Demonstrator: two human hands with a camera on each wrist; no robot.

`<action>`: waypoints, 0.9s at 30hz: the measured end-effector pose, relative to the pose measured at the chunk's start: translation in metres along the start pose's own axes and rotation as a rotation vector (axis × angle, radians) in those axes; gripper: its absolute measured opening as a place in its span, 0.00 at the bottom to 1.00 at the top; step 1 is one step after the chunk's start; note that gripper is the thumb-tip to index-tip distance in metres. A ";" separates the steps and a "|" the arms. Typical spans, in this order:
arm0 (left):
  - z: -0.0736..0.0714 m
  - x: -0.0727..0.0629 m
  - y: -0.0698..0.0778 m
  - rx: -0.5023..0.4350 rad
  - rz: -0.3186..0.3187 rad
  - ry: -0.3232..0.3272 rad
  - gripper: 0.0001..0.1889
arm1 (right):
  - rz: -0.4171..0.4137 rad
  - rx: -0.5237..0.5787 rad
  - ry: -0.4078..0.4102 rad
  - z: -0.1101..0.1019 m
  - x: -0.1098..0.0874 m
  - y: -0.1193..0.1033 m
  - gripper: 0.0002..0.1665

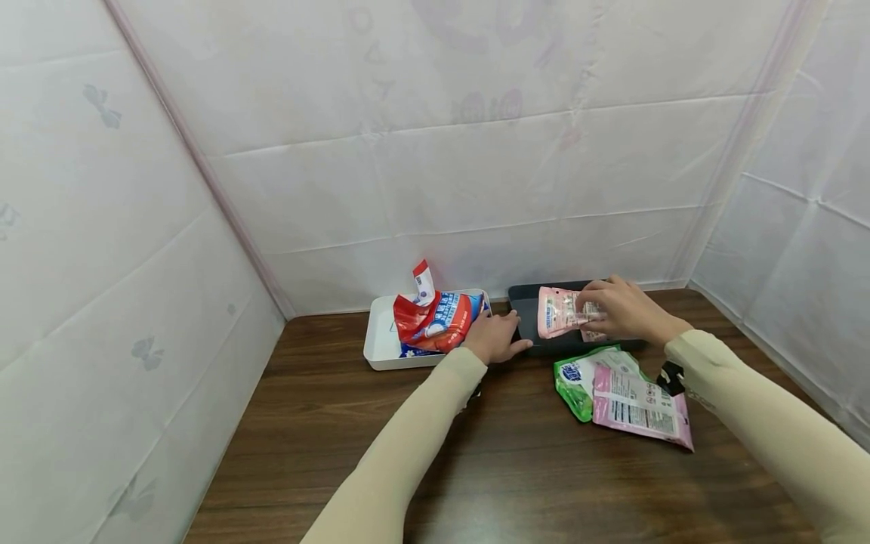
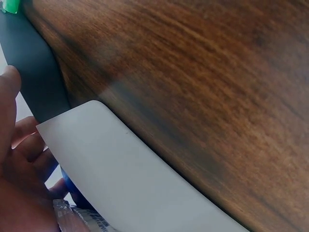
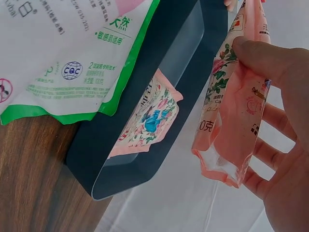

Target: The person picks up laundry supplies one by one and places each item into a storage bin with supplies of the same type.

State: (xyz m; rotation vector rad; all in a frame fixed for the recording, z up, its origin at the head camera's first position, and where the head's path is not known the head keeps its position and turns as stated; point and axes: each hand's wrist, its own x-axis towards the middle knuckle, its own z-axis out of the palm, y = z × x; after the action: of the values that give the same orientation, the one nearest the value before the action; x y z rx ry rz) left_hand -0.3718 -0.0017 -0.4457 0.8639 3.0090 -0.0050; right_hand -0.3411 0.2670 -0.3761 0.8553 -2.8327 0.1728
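The white tray (image 1: 383, 332) is partly hidden by a red bag (image 1: 442, 325), the left hand (image 1: 494, 338) being laid alongside, fingers spread. Over the dark tray (image 1: 525, 306), a pink packet (image 1: 556, 311) is pinched by the right hand (image 1: 623, 308); nearer, a green pouch (image 1: 573, 389) is partly covered by a lilac pouch (image 1: 639, 408).

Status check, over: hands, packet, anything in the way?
Right hand holding pink packet over dark tray. Left hand at white tray's edge. Second packet inside dark tray, possibly in the way.
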 end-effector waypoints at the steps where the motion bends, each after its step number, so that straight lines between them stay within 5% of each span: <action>1: 0.000 0.000 0.000 0.001 0.000 -0.001 0.36 | 0.005 0.002 -0.004 0.000 0.001 0.000 0.12; 27: -0.003 -0.004 0.001 0.006 0.000 -0.009 0.37 | 0.033 -0.001 -0.032 0.017 0.022 0.007 0.09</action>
State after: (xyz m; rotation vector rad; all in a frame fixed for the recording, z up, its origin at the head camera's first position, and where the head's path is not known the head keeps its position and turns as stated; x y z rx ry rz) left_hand -0.3677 -0.0027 -0.4428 0.8614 3.0026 -0.0181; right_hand -0.3655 0.2584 -0.3889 0.8186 -2.8778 0.1640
